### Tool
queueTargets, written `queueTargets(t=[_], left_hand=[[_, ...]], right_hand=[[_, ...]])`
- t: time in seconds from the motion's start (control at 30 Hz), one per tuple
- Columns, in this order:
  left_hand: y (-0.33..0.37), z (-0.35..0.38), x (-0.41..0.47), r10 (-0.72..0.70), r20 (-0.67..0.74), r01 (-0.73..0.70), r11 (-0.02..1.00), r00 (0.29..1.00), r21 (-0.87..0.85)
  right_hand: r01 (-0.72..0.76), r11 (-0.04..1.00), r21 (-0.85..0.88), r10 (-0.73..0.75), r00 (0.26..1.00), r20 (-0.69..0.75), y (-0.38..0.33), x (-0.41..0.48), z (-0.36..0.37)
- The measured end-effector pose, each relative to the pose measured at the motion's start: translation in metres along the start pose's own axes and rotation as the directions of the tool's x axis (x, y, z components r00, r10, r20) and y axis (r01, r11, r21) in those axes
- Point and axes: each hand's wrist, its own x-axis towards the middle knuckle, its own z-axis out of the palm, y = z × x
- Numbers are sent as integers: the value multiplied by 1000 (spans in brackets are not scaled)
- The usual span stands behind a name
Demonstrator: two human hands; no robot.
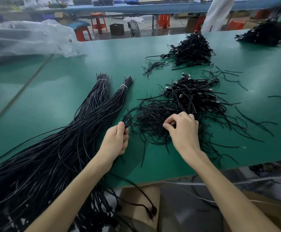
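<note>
My left hand (117, 141) grips a small coiled black cable (127, 120) near the front of the green table (61, 97). My right hand (183, 129) reaches into a loose heap of thin black ties (150, 124), with thumb and fingers curled and pinching among the strands. Just behind that heap lies a pile of short black cables with plugs (195, 96). On the left, two long bundles of black cables (79, 124), each tied near its far end with a white band, stretch across the table and hang over its front edge.
Two further piles of black cables (192, 49) (267, 35) lie at the back right. A clear plastic bag (29, 39) sits at the back left. Stray ties (153, 66) dot the table's right side. Orange stools (98, 22) stand beyond the table.
</note>
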Motion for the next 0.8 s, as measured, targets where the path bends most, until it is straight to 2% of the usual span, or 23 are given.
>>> queueTargets(t=[0.1,0.17,0.4,0.57,0.8], left_hand=[[-1,-2,1,-17,8,17,999,1000,-37],[-1,-3,0,-20,18,21,998,1000,-54],[-1,-2,-2,-26,17,27,998,1000,-58],[-3,-3,-1,-21,27,22,999,999,-45],[0,-2,-3,-31,29,32,999,999,-44]], right_hand=[[-69,979,193,70,998,3,2,1,-4],[-84,964,253,83,996,14,2,1,-5],[37,999,-39,-36,999,19,1,1,-4],[239,964,-119,-240,971,11,3,-3,-1],[382,903,-195,-381,923,45,3,4,-3]])
